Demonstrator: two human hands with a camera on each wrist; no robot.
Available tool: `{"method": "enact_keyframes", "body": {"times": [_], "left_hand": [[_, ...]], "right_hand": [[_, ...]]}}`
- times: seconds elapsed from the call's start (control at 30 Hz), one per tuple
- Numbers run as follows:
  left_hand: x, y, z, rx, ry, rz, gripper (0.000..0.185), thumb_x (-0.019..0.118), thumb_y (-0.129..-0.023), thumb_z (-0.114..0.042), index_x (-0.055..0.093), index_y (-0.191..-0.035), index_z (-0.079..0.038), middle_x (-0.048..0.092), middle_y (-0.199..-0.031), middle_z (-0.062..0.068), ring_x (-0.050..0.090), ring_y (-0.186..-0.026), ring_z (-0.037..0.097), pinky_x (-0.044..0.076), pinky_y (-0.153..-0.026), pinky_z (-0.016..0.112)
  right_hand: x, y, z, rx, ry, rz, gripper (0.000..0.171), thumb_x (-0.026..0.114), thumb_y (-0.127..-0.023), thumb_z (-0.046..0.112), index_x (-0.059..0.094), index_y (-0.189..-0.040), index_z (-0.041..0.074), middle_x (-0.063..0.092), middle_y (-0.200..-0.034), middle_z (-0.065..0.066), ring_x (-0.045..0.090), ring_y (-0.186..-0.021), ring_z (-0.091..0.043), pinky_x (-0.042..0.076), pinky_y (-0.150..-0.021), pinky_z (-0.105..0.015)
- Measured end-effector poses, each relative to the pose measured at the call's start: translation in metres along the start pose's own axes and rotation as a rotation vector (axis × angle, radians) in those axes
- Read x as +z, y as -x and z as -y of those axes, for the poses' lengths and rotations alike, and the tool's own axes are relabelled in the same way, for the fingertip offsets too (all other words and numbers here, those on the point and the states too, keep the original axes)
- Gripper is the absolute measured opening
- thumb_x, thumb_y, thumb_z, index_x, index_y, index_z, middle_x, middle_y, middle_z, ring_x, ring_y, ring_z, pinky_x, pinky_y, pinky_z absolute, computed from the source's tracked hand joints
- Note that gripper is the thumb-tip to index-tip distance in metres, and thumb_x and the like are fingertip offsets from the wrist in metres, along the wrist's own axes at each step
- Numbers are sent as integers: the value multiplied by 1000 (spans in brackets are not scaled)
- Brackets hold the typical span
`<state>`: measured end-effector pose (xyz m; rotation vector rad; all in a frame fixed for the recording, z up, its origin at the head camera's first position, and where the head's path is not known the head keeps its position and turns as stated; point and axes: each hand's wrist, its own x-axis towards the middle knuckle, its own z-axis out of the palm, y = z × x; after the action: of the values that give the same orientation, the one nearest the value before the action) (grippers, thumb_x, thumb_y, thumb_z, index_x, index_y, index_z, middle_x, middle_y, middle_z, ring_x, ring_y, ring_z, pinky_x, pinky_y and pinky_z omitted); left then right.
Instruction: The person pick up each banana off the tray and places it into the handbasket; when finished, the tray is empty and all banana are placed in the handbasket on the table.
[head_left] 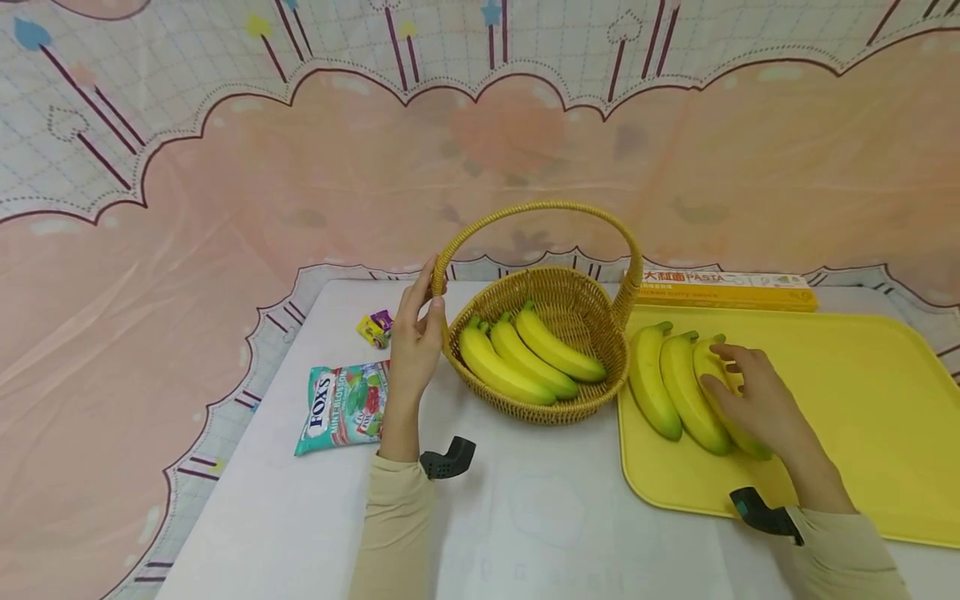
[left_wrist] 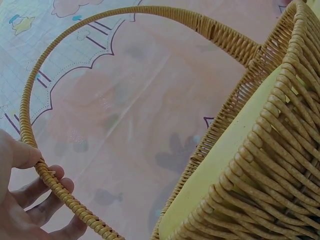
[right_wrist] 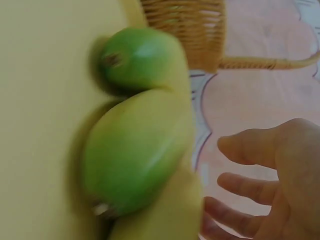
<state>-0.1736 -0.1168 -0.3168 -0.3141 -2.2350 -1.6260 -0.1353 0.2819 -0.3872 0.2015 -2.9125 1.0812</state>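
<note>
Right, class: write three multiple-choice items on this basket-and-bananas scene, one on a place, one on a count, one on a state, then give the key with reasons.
1. Where does the bag of mint sweets lie?
A. In the basket
B. On the table, left of the basket
C. On the tray

2. How many bananas lie in the basket?
A. One
B. Three
C. Five

3. What is the left hand doing?
A. Gripping the basket handle
B. Lying flat on the table
C. Holding a banana

Key: B, the bag lies on the white table beside the left forearm; B, three bananas in the basket show in the head view; A, thumb and fingers close round the handle.
</note>
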Motion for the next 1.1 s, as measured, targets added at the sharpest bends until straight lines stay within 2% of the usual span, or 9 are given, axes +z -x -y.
{"method": "enact_keyframes", "body": {"times": [0.13,0.3,0.43,0.63,0.73,0.87,0.93,1.1], "left_hand": [[0,0,0,-5,2,3,46,43,-100,-11,37,-146,-12,47,-135,17,48,-124,26,46,-102,43],[-1,1,-1,-6,3,5,47,43,-100,-10,36,-146,-13,48,-133,18,48,-124,26,47,-101,43],[-1,1,-1,-6,7,7,47,43,-100,-10,36,-146,-11,47,-133,18,47,-124,26,47,-101,44],[-1,0,0,1,11,5,47,42,-100,-8,36,-146,-10,48,-133,18,48,-124,26,47,-101,44],[-1,0,0,7,11,4,46,43,-100,-9,36,-146,-10,48,-133,18,48,-124,26,46,-101,43],[-1,0,1,5,10,8,47,43,-100,-10,35,-146,-9,47,-134,18,47,-125,27,46,-102,43],[-2,0,1,4,13,11,47,43,-100,-10,35,-146,-9,47,-134,18,47,-125,27,46,-102,44],[-2,0,0,3,17,14,47,43,-100,-12,35,-146,-8,46,-136,18,47,-125,28,45,-103,43]], "right_hand": [[2,4,-10,66,17,65,60,53,-96,23,30,-138,-13,38,-125,-39,46,-108,-52,43,-84,-63],[1,7,-16,163,19,154,70,49,-97,35,21,-144,-8,39,-131,-40,44,-113,-53,42,-86,-63],[-1,11,-17,179,-6,168,72,47,-97,40,19,-146,-3,38,-134,-37,43,-115,-51,43,-85,-62],[-8,16,-2,110,-47,123,67,51,-96,36,23,-147,3,39,-134,-33,45,-113,-48,47,-81,-57],[-11,18,10,47,-52,93,62,54,-96,31,27,-146,5,43,-131,-30,48,-110,-44,50,-80,-38],[-13,19,26,-35,-52,73,58,56,-95,26,32,-144,8,47,-128,-24,50,-108,-37,44,-72,-13],[-14,20,35,-72,-51,76,57,58,-94,24,33,-144,10,48,-128,-22,51,-106,-34,42,-72,-12],[-16,21,59,-162,-36,97,57,60,-93,22,36,-144,15,49,-132,-16,53,-103,-26,46,-73,-18]]}}
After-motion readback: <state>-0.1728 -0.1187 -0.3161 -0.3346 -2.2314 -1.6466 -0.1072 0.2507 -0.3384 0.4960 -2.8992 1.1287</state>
